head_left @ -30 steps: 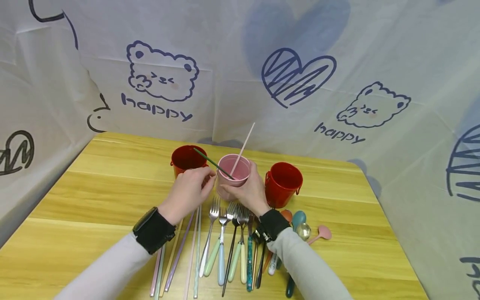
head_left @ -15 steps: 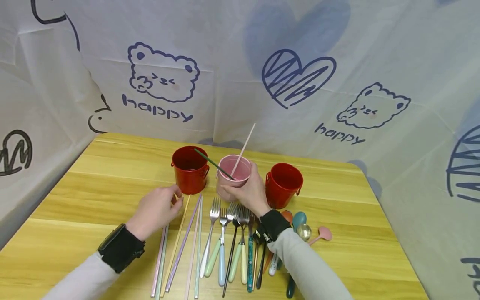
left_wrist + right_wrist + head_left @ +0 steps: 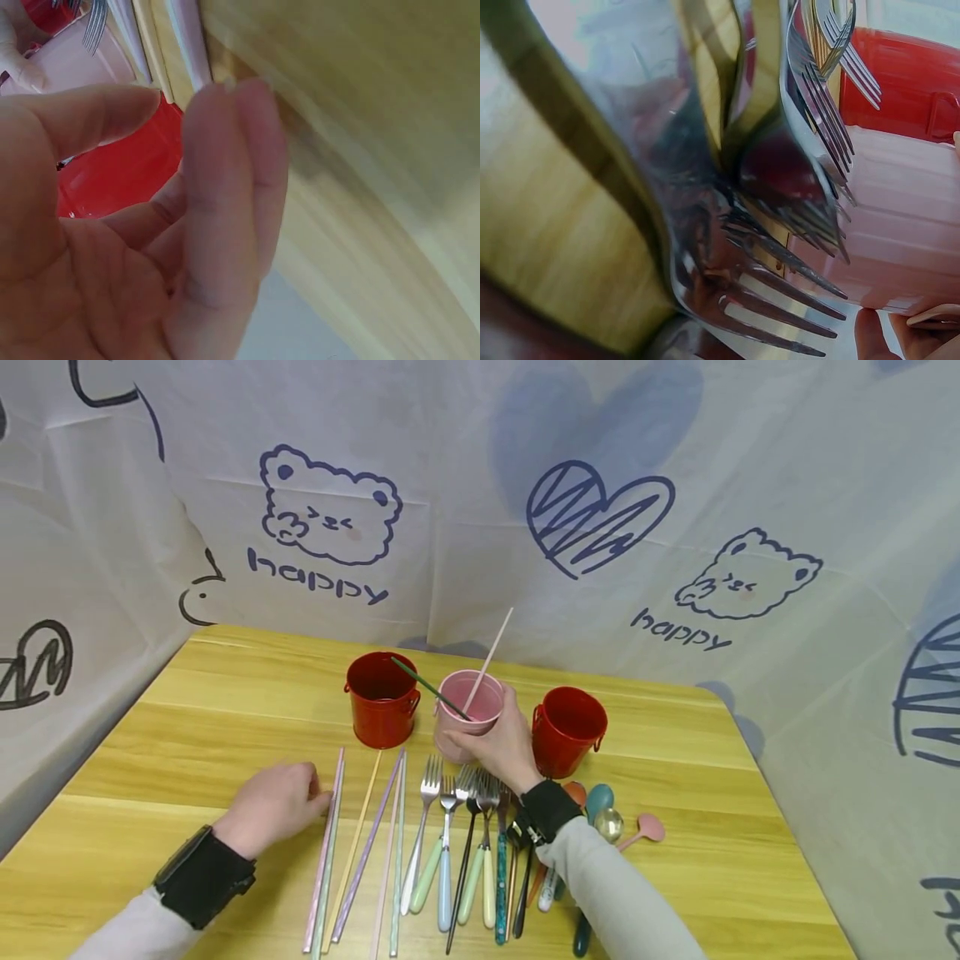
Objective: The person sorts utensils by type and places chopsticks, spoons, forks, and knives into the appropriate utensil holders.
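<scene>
At the left of the wooden table [image 3: 675,760], the left hand [image 3: 273,807] has its fingertips at a pink chopstick [image 3: 322,860]; thumb and fingers stand a little apart, gripping nothing, and whether they touch the chopstick cannot be told. Just beside lies a pale green chopstick [image 3: 328,860], then a yellow chopstick [image 3: 352,852] and a purple chopstick [image 3: 367,852], with the left red bucket [image 3: 382,722] upright beyond them. Another pink and green pair follows, then a row of forks [image 3: 431,787]. Behind the forks stands the pink bucket [image 3: 455,739], holding a dark green chopstick [image 3: 423,683] leaning left and a light pink one leaning right. The right hand [image 3: 502,747] grips this bucket's right side. Near it stands the right red bucket [image 3: 566,735], with spoons [image 3: 600,802] in front, partly hidden by the right forearm.
</scene>
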Available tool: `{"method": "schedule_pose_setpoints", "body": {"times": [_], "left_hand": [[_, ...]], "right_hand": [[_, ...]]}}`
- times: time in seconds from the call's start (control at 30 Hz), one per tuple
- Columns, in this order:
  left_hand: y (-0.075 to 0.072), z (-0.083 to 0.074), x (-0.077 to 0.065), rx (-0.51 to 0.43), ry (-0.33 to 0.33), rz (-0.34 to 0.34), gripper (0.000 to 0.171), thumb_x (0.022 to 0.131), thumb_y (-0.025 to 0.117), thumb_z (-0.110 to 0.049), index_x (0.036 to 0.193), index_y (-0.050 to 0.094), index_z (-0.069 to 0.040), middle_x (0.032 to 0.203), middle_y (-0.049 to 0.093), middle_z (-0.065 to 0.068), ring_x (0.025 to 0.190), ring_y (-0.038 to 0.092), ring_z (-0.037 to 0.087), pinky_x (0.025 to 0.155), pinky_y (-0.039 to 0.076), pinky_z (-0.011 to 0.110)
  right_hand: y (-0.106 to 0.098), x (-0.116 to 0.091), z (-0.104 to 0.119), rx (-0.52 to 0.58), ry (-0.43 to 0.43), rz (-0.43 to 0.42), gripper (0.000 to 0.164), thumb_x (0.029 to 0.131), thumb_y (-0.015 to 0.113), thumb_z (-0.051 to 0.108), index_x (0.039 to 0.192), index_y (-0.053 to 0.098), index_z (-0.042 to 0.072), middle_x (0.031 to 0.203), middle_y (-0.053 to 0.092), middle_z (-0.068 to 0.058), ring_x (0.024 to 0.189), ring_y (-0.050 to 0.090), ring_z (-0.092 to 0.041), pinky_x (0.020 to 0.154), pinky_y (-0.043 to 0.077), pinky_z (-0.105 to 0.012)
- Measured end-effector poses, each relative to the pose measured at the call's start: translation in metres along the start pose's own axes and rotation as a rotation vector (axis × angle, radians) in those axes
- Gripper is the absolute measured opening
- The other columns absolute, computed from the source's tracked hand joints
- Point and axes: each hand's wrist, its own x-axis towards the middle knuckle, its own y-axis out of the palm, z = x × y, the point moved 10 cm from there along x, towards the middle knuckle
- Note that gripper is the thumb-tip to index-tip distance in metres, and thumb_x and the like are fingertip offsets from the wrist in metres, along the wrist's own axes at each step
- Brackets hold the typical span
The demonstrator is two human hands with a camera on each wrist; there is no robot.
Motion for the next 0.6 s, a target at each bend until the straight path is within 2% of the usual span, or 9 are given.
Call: {"method": "schedule_pose_setpoints", "body": {"times": [0.23, 0.6], "left_hand": [[0.007, 0.001, -0.005, 0.027, -0.008, 0.058, 0.022, 0.085, 0.066, -0.025, 0.08, 0.057, -0.006, 0.065, 0.053, 0.001, 0.057, 0.047, 0.015, 0.05, 0.041, 0.031], [0.017, -0.008, -0.002, 0.07, 0.009, 0.065, 0.018, 0.083, 0.063, -0.019, 0.075, 0.051, -0.008, 0.062, 0.048, 0.001, 0.054, 0.046, 0.017, 0.046, 0.038, 0.031]], "right_hand": [[0.0, 0.0, 0.0, 0.002, -0.004, 0.0, 0.092, 0.066, 0.085, 0.037, 0.138, 0.034, 0.011, 0.129, 0.053, -0.009, 0.114, 0.053, -0.025, 0.093, 0.048, -0.042], [0.001, 0.0, 0.0, 0.007, 0.005, 0.007, 0.093, 0.066, 0.085, 0.036, 0.139, 0.032, 0.011, 0.13, 0.053, -0.008, 0.114, 0.052, -0.025, 0.093, 0.048, -0.042]]}}
